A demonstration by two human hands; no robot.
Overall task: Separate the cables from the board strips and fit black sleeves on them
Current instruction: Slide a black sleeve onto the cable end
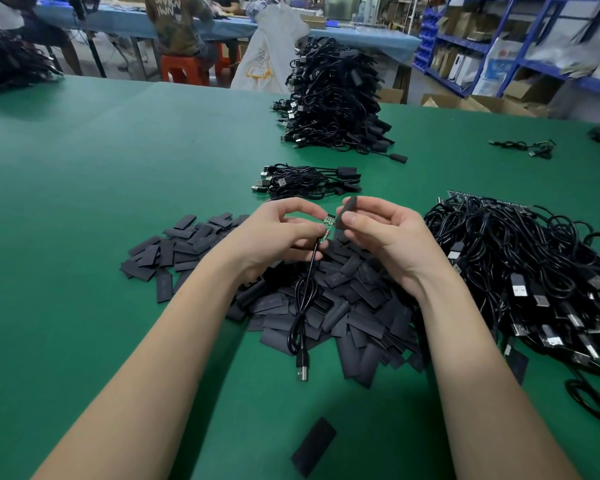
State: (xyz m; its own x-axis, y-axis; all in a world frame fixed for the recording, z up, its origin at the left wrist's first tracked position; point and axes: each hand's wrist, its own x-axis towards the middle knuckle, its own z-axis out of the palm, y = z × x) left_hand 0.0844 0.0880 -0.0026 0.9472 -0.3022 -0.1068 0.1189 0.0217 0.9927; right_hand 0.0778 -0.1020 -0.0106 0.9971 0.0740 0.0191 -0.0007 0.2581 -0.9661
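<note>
Working over the green desk (pixel 84 202), the person has one loose sleeve (pixel 313 446) lying nearest, then the sleeve heap (pixel 326 306). Above the heap, the left hand (pixel 278 233) pinches a small green board (pixel 327 227) whose cable (pixel 303 299) hangs down to its plug. The right hand (pixel 385 233) pinches a black sleeve (pixel 346 213) just beside the board's tip, not yet slid on. A large unsleeved bundle (pixel 534 271) remains at right; finished cables (pixel 309 180) and a tall stack (pixel 333 95) lie beyond, so much work appears outstanding.
</note>
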